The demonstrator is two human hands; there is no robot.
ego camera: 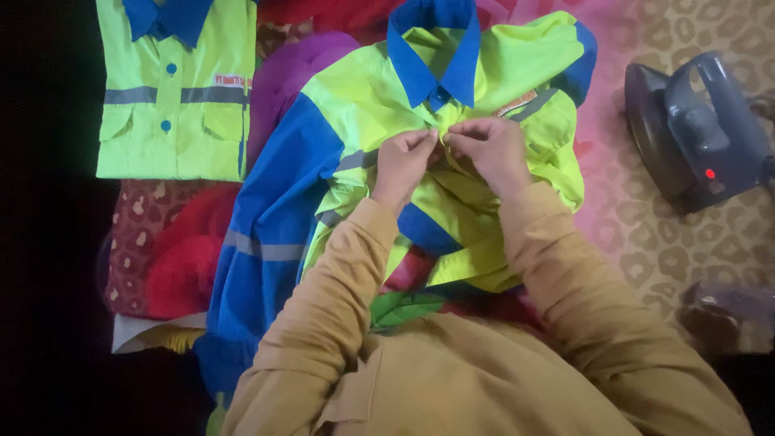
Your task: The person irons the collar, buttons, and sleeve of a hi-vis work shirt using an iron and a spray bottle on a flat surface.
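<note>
the yellow-green and blue shirt [484, 89] is matt woven cloth with duller grey bands; the iron [698, 129] looks like smooth, slightly glossy plastic.

left hand [401, 161]: fingertips pinched into the shirt front; what they grip is too small to tell.
right hand [489, 148]: fingertips curled under; grip hidden.
open shirt [355, 105]: placket under both hands covered; lower hem hidden behind the tan sleeves [323, 323]; one sleeve runs into shadow at bottom left.
folded shirt [173, 97]: collar top cut off by upper edge; chest patch too blurred to read.
iron [694, 129]: cord end cut off by right edge; sole plate not visible.
dark object [722, 311]: blurred, kind cannot be told.
left margin: black, nothing discernible.
</note>
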